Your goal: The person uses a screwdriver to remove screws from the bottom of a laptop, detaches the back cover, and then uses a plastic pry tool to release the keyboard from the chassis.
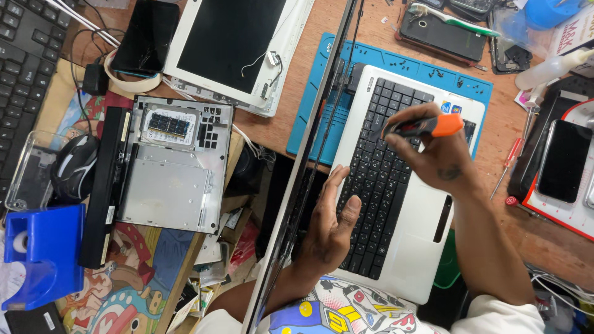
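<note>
The left hand point(331, 222) rests flat on the keyboard of an open silver laptop point(427, 247). The right hand point(433, 148) grips an orange-handled screwdriver point(424, 127) above the keys. A blue mat point(322, 111) lies underneath.

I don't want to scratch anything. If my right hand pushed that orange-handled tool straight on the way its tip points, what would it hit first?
Probably the black keyboard keys of the silver laptop. The right hand aims the screwdriver left and down at them, though depth is unclear.

Bright, even light; soft shadows, sharp focus.
</note>
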